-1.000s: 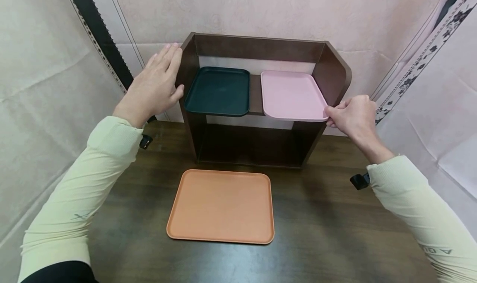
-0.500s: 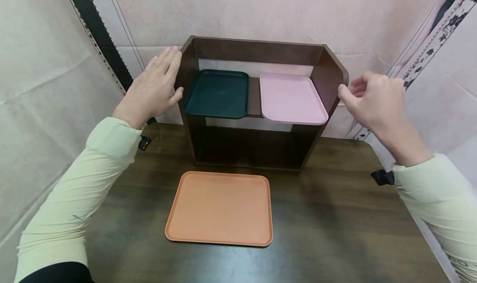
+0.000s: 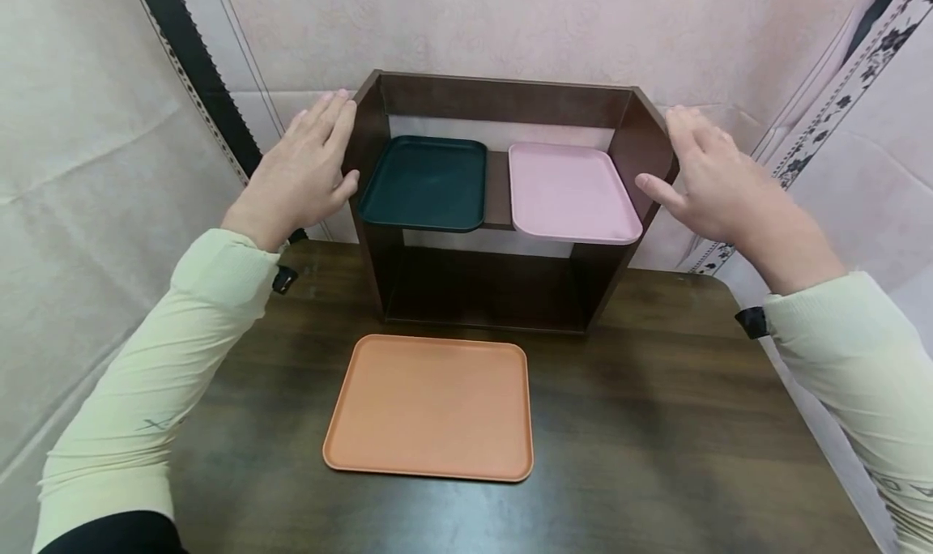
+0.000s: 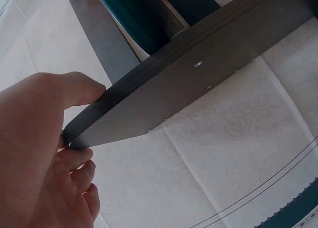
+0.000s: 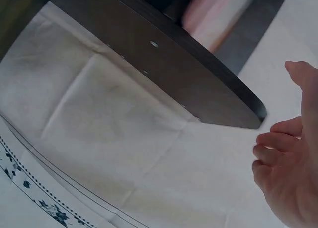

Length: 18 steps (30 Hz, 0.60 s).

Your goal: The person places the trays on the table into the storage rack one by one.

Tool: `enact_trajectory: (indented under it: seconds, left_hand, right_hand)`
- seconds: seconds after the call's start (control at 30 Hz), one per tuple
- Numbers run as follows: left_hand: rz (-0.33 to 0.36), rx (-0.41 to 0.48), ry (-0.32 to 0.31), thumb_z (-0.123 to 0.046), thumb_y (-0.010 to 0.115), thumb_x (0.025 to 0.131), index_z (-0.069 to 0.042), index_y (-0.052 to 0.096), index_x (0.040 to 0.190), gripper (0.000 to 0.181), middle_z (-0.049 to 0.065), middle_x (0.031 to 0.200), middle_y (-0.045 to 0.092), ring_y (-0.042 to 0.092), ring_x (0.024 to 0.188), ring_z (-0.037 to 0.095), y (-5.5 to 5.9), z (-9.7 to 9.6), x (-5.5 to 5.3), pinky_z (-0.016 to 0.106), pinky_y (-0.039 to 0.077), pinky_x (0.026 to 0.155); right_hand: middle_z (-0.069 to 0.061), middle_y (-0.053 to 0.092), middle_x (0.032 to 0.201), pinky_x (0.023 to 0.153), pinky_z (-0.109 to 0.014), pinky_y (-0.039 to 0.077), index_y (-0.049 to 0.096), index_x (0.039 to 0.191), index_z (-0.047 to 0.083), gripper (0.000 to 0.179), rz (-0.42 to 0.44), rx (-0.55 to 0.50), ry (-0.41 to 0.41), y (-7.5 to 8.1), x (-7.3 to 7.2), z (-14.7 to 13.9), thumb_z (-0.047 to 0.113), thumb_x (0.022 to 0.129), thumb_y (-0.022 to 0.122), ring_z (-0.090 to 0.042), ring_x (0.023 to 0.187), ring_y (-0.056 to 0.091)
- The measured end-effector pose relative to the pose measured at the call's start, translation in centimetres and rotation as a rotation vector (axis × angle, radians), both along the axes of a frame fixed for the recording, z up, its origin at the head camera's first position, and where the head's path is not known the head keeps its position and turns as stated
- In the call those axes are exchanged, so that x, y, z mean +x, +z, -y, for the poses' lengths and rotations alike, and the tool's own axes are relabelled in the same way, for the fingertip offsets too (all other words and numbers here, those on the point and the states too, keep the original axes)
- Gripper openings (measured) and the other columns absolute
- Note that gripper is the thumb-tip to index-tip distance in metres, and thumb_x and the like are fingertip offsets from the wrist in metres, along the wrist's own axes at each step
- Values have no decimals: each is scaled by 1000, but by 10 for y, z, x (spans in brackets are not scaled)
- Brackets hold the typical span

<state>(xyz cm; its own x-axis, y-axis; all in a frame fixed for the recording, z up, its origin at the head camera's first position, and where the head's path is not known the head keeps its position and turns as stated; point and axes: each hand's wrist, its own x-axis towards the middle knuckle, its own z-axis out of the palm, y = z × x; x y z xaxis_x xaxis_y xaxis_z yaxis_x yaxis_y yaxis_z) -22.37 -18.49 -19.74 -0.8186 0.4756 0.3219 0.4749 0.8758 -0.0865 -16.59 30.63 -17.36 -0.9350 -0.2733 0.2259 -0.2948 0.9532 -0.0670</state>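
A dark brown wooden shelf [image 3: 503, 299] stands at the back of the table. On its upper board, a dark green tray [image 3: 426, 183] lies at the left and a pink tray [image 3: 574, 193] at the right. My left hand [image 3: 295, 169] rests against the shelf's left side panel [image 4: 149, 89], fingers straight, thumb at the front edge. At the right side panel [image 5: 164, 54], my right hand [image 3: 722, 181] has its fingers extended and thumb spread, holding nothing. In the right wrist view its fingertips are just off the panel's corner. An orange tray [image 3: 430, 408] lies flat in front of the shelf.
The brown wood-grain table [image 3: 619, 457] reaches to its right edge beside my right sleeve. Pale patterned cloth [image 3: 510, 19] hangs behind the shelf, with more cloth [image 3: 87, 133] along the left side.
My right hand has let go of the pink tray's front right corner, moved up and right, then spread its fingers beside the right side panel. My left hand has stayed put.
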Motion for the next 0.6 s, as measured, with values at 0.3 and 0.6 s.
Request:
enact_trajectory:
  seconds: [0.3, 0.6]
  left_hand:
    - [11, 70, 19, -28, 48, 109, -2, -6, 169, 85, 13, 179, -8, -2, 168, 34, -8, -2, 9, 52, 6, 136]
    - [28, 133, 16, -26, 54, 107, -3, -4, 169, 88, 15, 179, 0, 6, 167, 36, -28, 5, 41, 53, 12, 136]
  right_hand:
    - [-28, -2, 176, 135, -60, 5, -4, 166, -8, 90, -121, 104, 32, -23, -10, -3, 46, 110, 44, -44, 165, -1]
    - [-29, -3, 175, 135, -60, 4, -4, 166, -8, 93, -103, 123, 50, -22, -12, -4, 48, 110, 44, -44, 165, -3]
